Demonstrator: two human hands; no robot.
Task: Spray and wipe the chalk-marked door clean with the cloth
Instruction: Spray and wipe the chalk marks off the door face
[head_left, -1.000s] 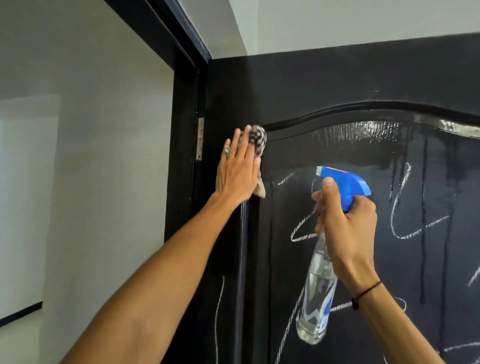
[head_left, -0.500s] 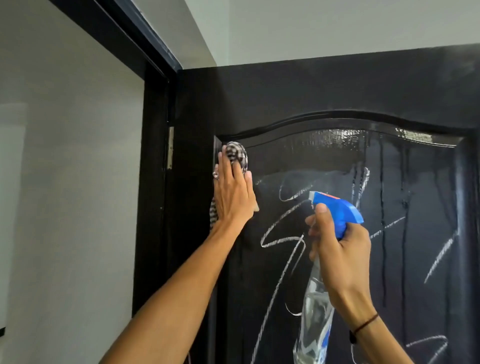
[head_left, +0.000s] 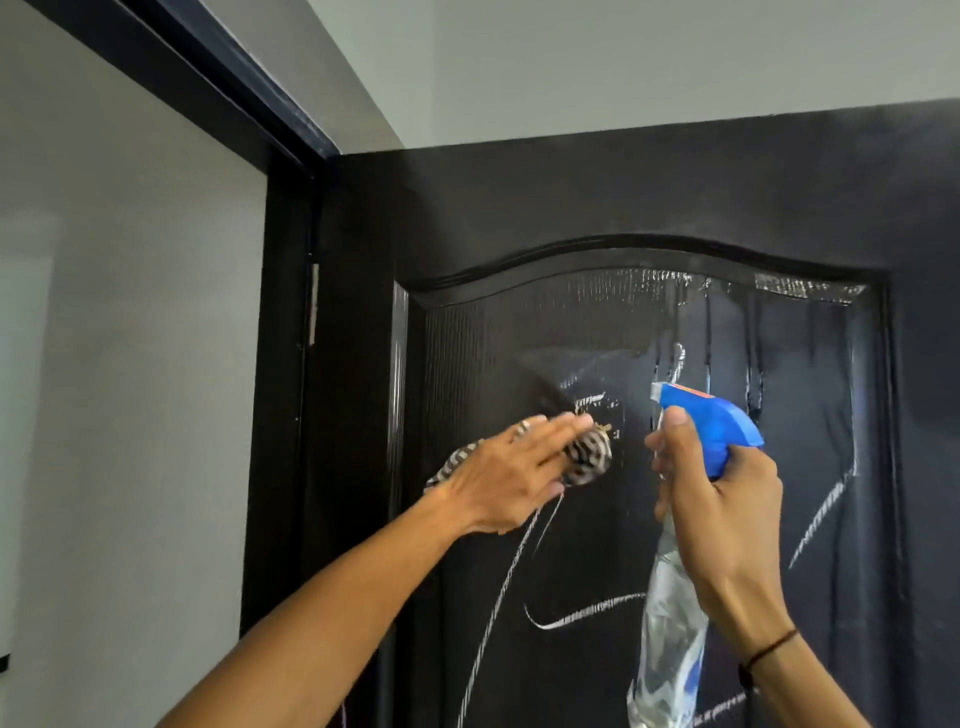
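Left hand (head_left: 506, 475) flat, fingers straight, pressing a striped cloth (head_left: 587, 457) against the black door (head_left: 597, 197); bunched end of cloth showing past the fingertips, a loose tail poking out behind the wrist side

Right hand (head_left: 727, 499) just beside the left, apart from it, wrapped round the neck of a spray bottle (head_left: 670, 634); index finger curled over the trigger beneath the blue spray head (head_left: 722, 423), nozzle aimed at the panel ahead of the fingers; clear bottle body hanging below the palm, tilted, with a blue and white label low down

Door directly ahead of both hands, its arched recessed panel (head_left: 649, 332) rising above them; glossy and wet across the top of the panel, with dark runs dripping down above and to the right of the spray head

White chalk marks (head_left: 587, 616) below and between the hands: a long stroke trailing down from under the left palm, a curved hook between the wrists, a slanted streak right of the right hand, faint smeared traces just above the cloth

Dark cord bracelet (head_left: 769, 649) round the right wrist

Black door frame (head_left: 280, 395) and grey wall (head_left: 130, 415) off to the left of the left forearm
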